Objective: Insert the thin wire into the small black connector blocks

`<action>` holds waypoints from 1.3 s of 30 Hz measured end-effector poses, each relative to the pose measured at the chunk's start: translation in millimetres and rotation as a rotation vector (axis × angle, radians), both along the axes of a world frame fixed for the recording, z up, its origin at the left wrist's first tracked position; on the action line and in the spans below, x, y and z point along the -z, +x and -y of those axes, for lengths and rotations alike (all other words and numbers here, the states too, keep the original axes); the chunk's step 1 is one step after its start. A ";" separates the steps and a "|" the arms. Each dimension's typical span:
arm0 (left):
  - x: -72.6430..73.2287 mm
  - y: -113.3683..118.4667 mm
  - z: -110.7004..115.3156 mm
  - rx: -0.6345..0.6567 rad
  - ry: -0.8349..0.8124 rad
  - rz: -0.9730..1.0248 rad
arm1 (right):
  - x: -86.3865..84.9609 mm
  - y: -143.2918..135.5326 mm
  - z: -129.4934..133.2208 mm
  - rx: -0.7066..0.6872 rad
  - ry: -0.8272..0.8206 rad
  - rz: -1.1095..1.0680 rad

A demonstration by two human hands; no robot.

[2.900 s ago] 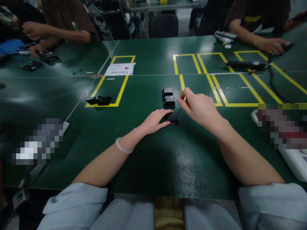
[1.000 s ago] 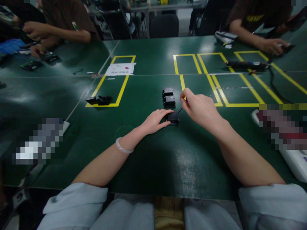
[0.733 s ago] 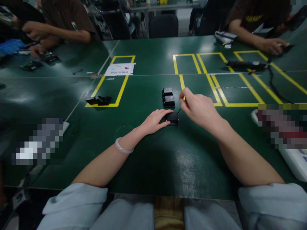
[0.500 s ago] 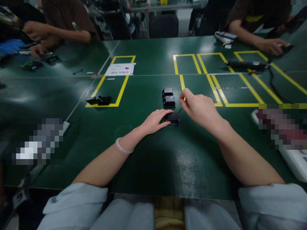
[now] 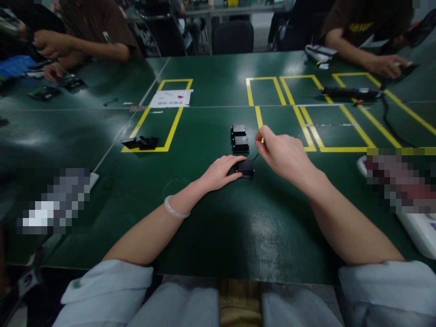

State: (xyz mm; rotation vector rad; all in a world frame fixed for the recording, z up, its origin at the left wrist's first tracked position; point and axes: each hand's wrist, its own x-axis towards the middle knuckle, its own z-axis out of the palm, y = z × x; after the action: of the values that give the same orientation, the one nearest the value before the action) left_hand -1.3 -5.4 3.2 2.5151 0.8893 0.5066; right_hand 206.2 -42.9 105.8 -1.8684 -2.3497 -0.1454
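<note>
My left hand [image 5: 220, 171] grips a small black box-shaped part [image 5: 245, 168] on the green table, thumb along its near side and fingers along its far side. Just right of it, my right hand [image 5: 282, 152] is closed in a pinch around a thin dark rod-like tool [image 5: 256, 157]. The tool slants down to the part's far right corner; its upper end is hidden in my fingers. Directly beyond my left fingertips sit two similar black parts [image 5: 240, 143], one behind the other.
Black pieces [image 5: 141, 142] lie at left by yellow tape, near a white paper sheet [image 5: 171, 98]. Blurred-out objects flank my arms, one on a white base [image 5: 417, 231]. A black cylindrical tool [image 5: 350, 92] lies far right. Two people work across the green table [image 5: 204, 231].
</note>
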 end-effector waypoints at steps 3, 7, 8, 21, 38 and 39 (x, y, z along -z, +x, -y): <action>-0.6 -0.1 0.4 0.001 0.000 0.002 | 0.6 0.1 0.3 -0.018 0.001 -0.019; -0.1 -0.5 0.6 0.001 0.004 0.009 | 1.2 0.1 1.2 -0.036 0.011 -0.045; 0.3 -0.6 0.6 0.001 0.004 0.009 | 1.2 0.0 1.4 -0.038 0.010 -0.046; 1.2 -0.9 0.4 0.009 -0.002 0.014 | -0.5 -0.3 1.7 -0.030 0.003 -0.034; 0.5 -1.0 0.7 0.000 -0.003 0.004 | -1.4 -0.5 2.6 -0.029 0.012 -0.039; 0.4 -1.0 0.8 0.001 -0.003 0.006 | -1.5 -0.4 2.7 -0.035 0.012 -0.050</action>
State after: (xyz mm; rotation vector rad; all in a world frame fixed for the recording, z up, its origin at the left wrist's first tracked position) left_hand -2.2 -6.2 2.8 2.5103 0.8856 0.5116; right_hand 205.7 -45.6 107.4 -1.8024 -2.3418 -0.1083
